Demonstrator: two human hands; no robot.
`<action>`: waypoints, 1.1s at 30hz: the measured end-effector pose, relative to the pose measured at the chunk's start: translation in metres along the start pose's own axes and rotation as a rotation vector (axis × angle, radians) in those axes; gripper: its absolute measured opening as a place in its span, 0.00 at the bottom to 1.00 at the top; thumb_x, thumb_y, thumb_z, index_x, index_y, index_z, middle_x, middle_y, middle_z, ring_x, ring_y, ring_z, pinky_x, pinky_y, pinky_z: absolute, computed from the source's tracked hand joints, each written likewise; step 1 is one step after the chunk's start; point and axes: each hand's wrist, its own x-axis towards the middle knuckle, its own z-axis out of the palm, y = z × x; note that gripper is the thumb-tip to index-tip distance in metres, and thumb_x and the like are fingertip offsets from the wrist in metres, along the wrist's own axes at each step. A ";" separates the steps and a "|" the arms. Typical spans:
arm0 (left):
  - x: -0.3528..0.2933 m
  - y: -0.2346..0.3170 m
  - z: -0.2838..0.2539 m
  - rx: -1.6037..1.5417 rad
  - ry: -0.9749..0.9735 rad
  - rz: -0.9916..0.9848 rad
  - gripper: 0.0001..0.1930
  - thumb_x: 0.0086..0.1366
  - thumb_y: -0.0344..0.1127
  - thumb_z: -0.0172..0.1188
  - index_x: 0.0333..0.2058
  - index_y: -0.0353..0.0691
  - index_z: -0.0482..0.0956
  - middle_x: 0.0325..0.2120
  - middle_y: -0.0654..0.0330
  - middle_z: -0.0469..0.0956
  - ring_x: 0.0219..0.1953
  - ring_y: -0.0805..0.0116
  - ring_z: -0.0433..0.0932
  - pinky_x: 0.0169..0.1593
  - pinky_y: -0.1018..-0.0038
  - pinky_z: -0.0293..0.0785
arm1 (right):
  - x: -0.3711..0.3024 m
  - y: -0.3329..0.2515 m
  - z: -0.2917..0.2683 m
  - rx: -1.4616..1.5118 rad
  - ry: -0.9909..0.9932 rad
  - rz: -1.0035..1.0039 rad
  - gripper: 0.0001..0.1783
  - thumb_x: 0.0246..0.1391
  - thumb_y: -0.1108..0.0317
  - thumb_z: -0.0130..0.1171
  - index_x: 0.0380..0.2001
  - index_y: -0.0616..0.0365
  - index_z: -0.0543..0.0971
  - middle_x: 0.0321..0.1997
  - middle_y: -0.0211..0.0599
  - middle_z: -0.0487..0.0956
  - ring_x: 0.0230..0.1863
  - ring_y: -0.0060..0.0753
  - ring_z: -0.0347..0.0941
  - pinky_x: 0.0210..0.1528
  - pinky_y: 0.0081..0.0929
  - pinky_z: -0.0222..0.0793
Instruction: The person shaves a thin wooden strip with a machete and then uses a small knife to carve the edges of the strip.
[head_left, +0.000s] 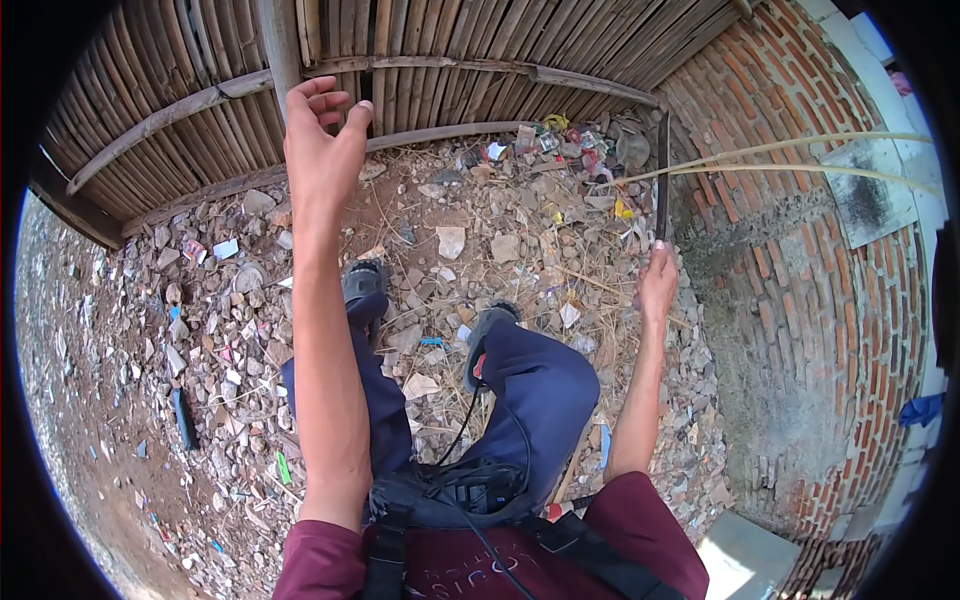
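My left hand [326, 145] is raised in front of the bamboo fence, close to a thick upright pole [280, 45]. Its fingers are half curled, the thumb stands apart, and I see nothing in it. On the right, my right hand [657, 283] is closed round the lower end of a machete [663, 175] with a long dark blade pointing away from me. Two thin pale stalks [770, 153] run from the right side toward the blade and appear to cross it; whether they touch it I cannot tell.
The bamboo fence [430, 95] with horizontal rails stands ahead, meeting a worn brick wall [800, 290] on the right. Stony rubble [450, 242] with litter and dry straw covers the ground around my shoes. A pale board [868, 195] leans on the wall.
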 end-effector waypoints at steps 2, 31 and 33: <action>0.000 -0.002 -0.003 0.006 0.005 -0.001 0.27 0.65 0.36 0.70 0.59 0.35 0.74 0.50 0.53 0.83 0.51 0.62 0.79 0.59 0.62 0.76 | -0.009 0.047 0.007 -0.100 0.031 -0.031 0.31 0.78 0.44 0.46 0.49 0.65 0.82 0.21 0.33 0.72 0.22 0.30 0.72 0.30 0.38 0.68; -0.009 0.007 0.028 -0.019 -0.064 -0.009 0.28 0.65 0.35 0.69 0.61 0.35 0.73 0.50 0.55 0.82 0.50 0.66 0.78 0.58 0.66 0.76 | -0.101 0.269 -0.050 -0.394 0.104 0.372 0.34 0.74 0.42 0.49 0.47 0.70 0.80 0.36 0.61 0.81 0.42 0.65 0.77 0.48 0.53 0.71; -0.008 -0.001 0.021 0.021 -0.062 0.013 0.28 0.65 0.35 0.69 0.61 0.36 0.73 0.50 0.54 0.82 0.50 0.65 0.78 0.58 0.65 0.76 | -0.125 0.298 -0.006 -0.456 0.016 0.398 0.39 0.72 0.40 0.50 0.51 0.74 0.82 0.45 0.72 0.84 0.53 0.75 0.79 0.59 0.58 0.72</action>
